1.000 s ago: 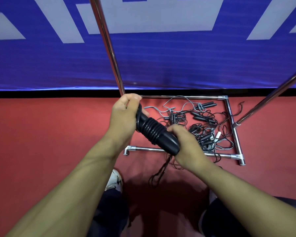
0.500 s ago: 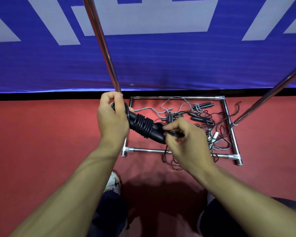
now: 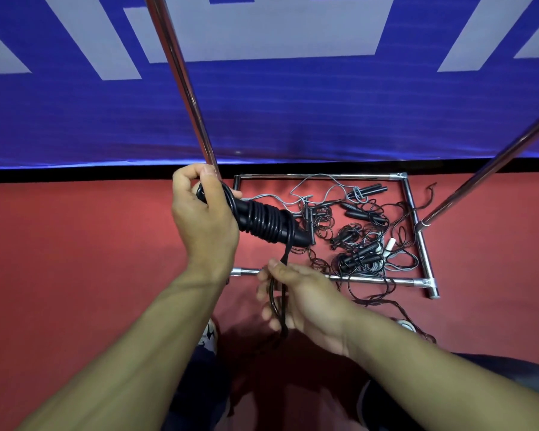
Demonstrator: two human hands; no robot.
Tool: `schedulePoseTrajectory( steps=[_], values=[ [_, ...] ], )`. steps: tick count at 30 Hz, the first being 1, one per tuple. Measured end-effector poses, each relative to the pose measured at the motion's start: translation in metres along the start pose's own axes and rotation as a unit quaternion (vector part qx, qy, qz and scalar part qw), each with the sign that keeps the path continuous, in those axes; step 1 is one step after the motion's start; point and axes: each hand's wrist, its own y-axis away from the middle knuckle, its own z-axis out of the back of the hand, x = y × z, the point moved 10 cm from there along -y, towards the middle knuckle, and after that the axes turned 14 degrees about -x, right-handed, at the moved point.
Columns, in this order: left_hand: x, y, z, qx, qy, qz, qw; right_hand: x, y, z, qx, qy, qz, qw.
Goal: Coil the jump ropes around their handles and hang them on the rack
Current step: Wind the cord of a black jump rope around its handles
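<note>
My left hand (image 3: 204, 219) grips the near end of a pair of black jump-rope handles (image 3: 268, 223), which point to the right and carry several tight turns of black rope. The free doubled rope (image 3: 282, 281) drops from the handles' far end into my right hand (image 3: 299, 300), whose fingers curl round it below the handles. The chrome rack stands in front of me: a left upright (image 3: 181, 82) behind my left hand, a right upright (image 3: 486, 169), and a rectangular base frame (image 3: 417, 231) on the floor.
A tangle of several loose jump ropes (image 3: 355, 234), black and grey, one with a white handle (image 3: 388, 245), lies inside the base frame on the red floor (image 3: 75, 259). A blue and white banner (image 3: 293, 104) stands behind. My shoes and knees show at the bottom.
My right hand has dropped from the handles' tip to below them, drawing the free rope downward. My left hand has kept its grip on the handles.
</note>
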Motion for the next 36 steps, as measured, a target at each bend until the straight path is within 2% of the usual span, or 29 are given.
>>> schedulePoseTrajectory(
  steps=[3,5,7,8,10,12,15,19,20,23,24,27,29,31,34,36],
  values=[
    [0.002,0.000,0.000,-0.007,0.000,0.015,1.000,0.008,-0.002,0.002,-0.009,-0.008,0.026,1.000],
    [0.006,-0.002,0.002,-0.024,0.000,0.034,0.999,0.021,-0.006,0.018,-0.093,0.018,0.112,0.989],
    [0.012,-0.007,0.007,-0.047,-0.002,0.057,0.997,0.037,-0.003,0.038,-0.192,0.090,0.222,0.952],
    [0.014,-0.008,0.009,-0.056,0.000,0.068,0.996,0.043,0.001,0.042,-0.214,0.111,0.266,0.933],
    [0.018,-0.009,0.010,-0.064,0.006,0.085,0.994,0.053,0.011,0.043,-0.221,0.114,0.327,0.912],
    [0.017,-0.009,0.011,-0.068,0.007,0.088,0.994,0.061,0.015,0.040,-0.223,0.164,0.371,0.887],
    [0.017,-0.006,0.009,-0.063,-0.001,0.077,0.995,0.058,0.006,0.033,-0.214,0.240,0.364,0.874],
    [0.020,-0.003,0.010,-0.068,-0.011,0.081,0.994,0.064,0.012,0.031,-0.224,0.297,0.434,0.821],
    [0.020,-0.004,0.011,-0.072,-0.010,0.080,0.994,0.063,0.013,0.029,-0.218,0.312,0.436,0.816],
    [0.017,-0.005,0.012,-0.078,-0.003,0.080,0.994,0.061,0.019,0.025,-0.232,0.384,0.453,0.770],
    [0.016,-0.005,0.012,-0.076,-0.003,0.075,0.994,0.061,0.020,0.026,-0.236,0.374,0.445,0.779],
    [0.013,-0.003,0.011,-0.073,-0.006,0.068,0.995,0.061,0.013,0.032,-0.222,0.265,0.387,0.855],
    [0.012,-0.003,0.012,-0.074,-0.007,0.067,0.995,0.063,0.006,0.032,-0.198,0.251,0.372,0.871],
    [0.014,-0.003,0.012,-0.074,-0.015,0.063,0.995,0.062,0.001,0.033,-0.181,0.258,0.356,0.880],
    [0.016,-0.004,0.014,-0.078,-0.013,0.065,0.995,0.068,0.006,0.029,-0.184,0.291,0.377,0.860],
    [0.016,-0.003,0.014,-0.084,-0.007,0.071,0.994,0.068,0.009,0.023,-0.169,0.285,0.382,0.863]
  ],
)
